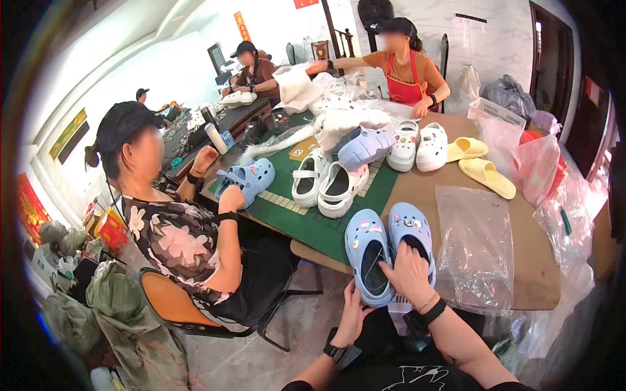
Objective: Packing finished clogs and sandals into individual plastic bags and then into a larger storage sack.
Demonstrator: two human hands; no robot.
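Note:
Two light blue clogs with small charms on their toes are at the front edge of the table. My left hand (353, 314) grips the heel of the left blue clog (366, 227), its thumb against the outer side. My right hand (413, 275) reaches into the right blue clog (411, 225), with the fingers down in the opening and the thumb out towards the left clog. Those fingertips are hidden inside. To the right of the pair lies a flat clear plastic bag (475, 238).
White clogs (432, 148) and yellow slides (488, 177) stand farther back, with a lavender clog (365, 148) among them. At left, a seated co-worker (173, 221) handles a blue clog (251, 179). A person in a red apron (405, 81) is across the table. Plastic bags (567, 208) hang at right.

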